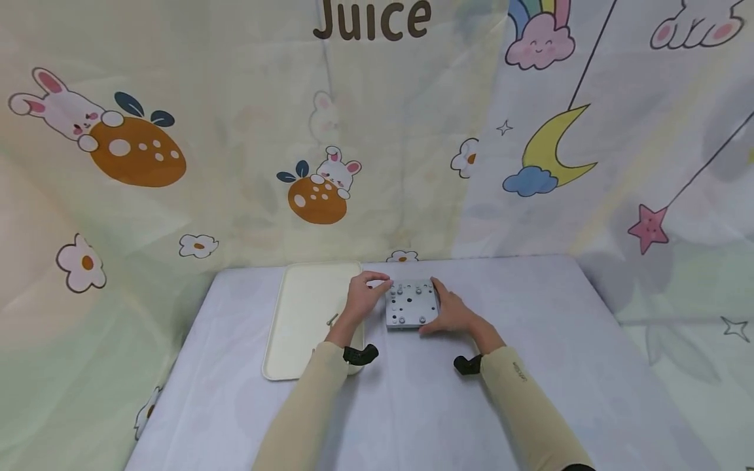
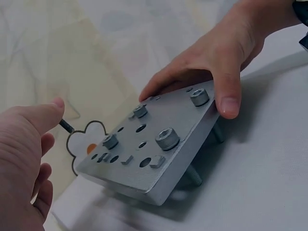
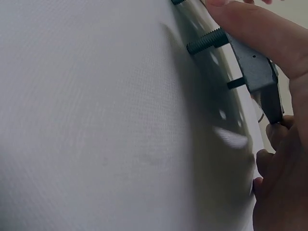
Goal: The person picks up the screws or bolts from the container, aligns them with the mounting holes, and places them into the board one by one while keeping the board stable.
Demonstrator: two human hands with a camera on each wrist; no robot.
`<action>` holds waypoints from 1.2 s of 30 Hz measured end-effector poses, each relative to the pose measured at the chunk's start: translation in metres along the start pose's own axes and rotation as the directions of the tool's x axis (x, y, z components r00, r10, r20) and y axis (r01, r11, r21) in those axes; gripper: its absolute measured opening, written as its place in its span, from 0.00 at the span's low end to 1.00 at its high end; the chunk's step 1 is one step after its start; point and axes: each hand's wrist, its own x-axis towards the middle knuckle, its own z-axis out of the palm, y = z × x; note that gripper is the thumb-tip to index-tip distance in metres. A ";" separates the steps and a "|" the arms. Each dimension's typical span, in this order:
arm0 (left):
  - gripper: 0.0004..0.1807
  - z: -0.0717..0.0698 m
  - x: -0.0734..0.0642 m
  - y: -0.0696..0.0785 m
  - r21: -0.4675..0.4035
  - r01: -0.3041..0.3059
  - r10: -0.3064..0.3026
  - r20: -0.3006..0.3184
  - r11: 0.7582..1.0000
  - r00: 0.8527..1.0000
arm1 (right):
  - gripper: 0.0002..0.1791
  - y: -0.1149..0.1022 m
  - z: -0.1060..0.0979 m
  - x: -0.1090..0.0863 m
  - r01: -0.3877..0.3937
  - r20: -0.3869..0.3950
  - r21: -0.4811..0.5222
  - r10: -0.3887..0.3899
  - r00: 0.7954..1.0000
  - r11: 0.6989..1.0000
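The only writing that can be read is the brown word "Juice", printed on the cartoon backdrop cloth hanging behind the table. A small mark on the right sleeve is too small to read.

The right hand grips the grey metal plate by its right edge: the thumb curls over the top face beside a socket-head bolt, the fingers wrap along the far edge. The left wrist view shows the plate tilted, lifted on the right-hand side, its bolt shanks poking out below and its low corner close to the tabletop. Four bolt heads sit among several open holes on the top face.

The left hand hovers just beside the plate's left edge, fingers curled with the thumb extended, pinching a thin dark rod whose end shows past the thumb tip; what kind of tool it is cannot be told.

The plate sits near the tabletop's far edge, about midway across. A cream tray lies just left of it, reaching toward the far left corner, with a small metal piece on it.
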 end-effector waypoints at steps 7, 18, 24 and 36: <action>0.10 0.011 0.003 -0.007 -0.033 0.006 -0.007 -0.018 0.999 1.000 | 0.80 0.003 -0.001 0.000 -0.005 -0.008 0.005 0.005 1.000 1.000; 0.09 0.017 0.007 -0.017 -0.027 0.065 -0.066 -0.019 0.998 0.998 | 0.80 0.006 0.007 0.002 -0.002 -0.008 0.030 0.002 1.000 1.000; 0.09 0.022 0.012 -0.018 0.019 0.078 -0.078 -0.018 0.997 0.997 | 0.79 0.008 0.007 0.002 -0.028 -0.009 0.032 0.029 1.000 0.999; 0.08 0.029 0.014 -0.023 0.045 0.123 -0.121 -0.033 0.991 0.992 | 0.79 0.007 0.010 -0.002 -0.026 -0.009 0.029 0.026 1.000 0.999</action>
